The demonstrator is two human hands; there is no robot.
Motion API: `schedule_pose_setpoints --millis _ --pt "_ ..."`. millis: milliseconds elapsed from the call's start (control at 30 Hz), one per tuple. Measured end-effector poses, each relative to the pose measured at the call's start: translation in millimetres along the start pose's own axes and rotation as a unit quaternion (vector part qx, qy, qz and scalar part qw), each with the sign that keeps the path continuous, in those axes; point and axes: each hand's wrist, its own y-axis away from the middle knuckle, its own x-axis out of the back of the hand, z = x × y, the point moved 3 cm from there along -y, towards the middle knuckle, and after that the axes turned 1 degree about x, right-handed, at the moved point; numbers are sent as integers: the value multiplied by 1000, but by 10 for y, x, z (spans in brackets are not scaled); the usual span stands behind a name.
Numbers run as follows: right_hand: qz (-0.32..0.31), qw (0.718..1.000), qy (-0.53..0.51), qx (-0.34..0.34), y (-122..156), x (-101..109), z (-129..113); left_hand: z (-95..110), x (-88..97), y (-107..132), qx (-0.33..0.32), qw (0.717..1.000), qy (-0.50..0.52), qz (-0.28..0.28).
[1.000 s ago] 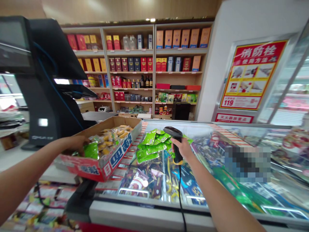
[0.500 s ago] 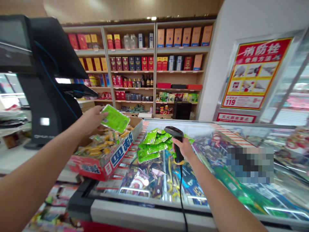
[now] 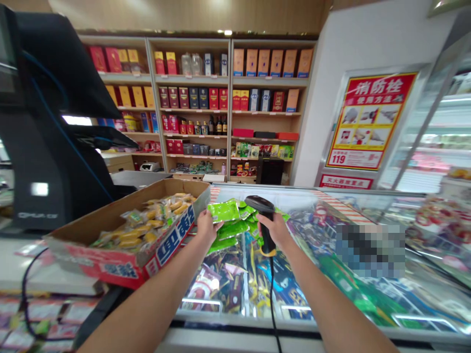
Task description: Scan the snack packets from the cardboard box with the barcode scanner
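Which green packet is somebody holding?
The green packet pinched in the left hand, left of the black scanner; the other packets lie in a heap, unheld.

Box left, snacks in it, monitor behind its left end. Packet pile on freezer, right of box. One packet in my left fingers, scanner right of it in my right fingers. Shelves behind; poster right.

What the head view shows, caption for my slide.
Left hand holds a green packet, right hand a barcode scanner, over a glass-topped case.
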Motion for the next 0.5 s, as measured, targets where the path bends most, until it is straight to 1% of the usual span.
schedule_pose_setpoints --millis 67,133,233,300,400,500 --pt "-25 1000 7 5 26 -35 -26 -65 26 -64 1 998 34 -54" --pt "-72 997 15 3 69 -93 -51 -98 30 -91 -7 992 62 -111" --pt "-138 990 37 -10 141 -185 -67 -115 9 -84 -10 982 95 -166" --pt "-159 986 40 -17 174 -229 -63 -116 -16 -64 -3 976 109 -190" --pt "-178 983 33 -18 195 -271 -48 -110 -43 -26 8 972 120 -202" --pt "-179 983 39 -16 198 -281 -33 -96 -62 16 10 968 130 -215"
